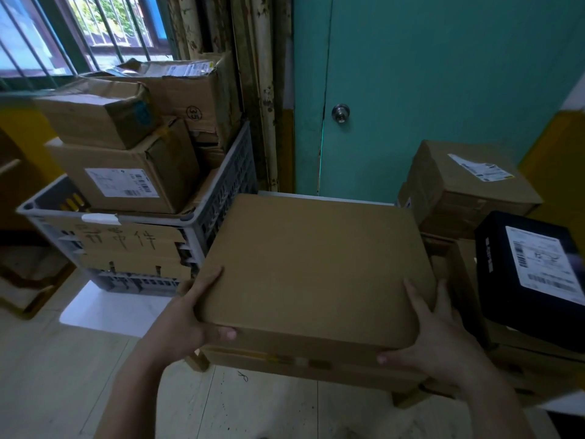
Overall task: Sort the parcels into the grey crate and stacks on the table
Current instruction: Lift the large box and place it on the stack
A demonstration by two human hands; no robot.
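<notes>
Cardboard, brown and plain-topped: one large flat parcel [316, 264] was in hand, lying just right of the grey crate [228, 185] and nearly touching its slatted wall. The left hand [186, 315] gripped the near corner on the crate side, and the right hand [440, 331] gripped the near corner away from the crate. On each hand the fingers were spread around the corner, one digit lying on the top face and another pressed against the near face. Whether the parcel rested on the table [95, 312] or was held just above it could not be told.

Judgement: the step was the placing of this parcel. The crate was piled above its rim with brown boxes [126, 179], so the space right of the crate looked the likelier place. The next move would call for a level two-handed set-down, clear of the crate wall.

A handwritten cardboard sign [126, 245] covered the crate's front. The table was white, with bare top showing in front of the crate. Well right of the crate stood a stack of brown parcels [459, 191] and a black labelled box [493, 274]. Behind and right of the crate was a teal door [443, 90] with a metal knob [340, 113]. Behind and left of it was a barred window [79, 26]. A pale floor [79, 375] lay below.
</notes>
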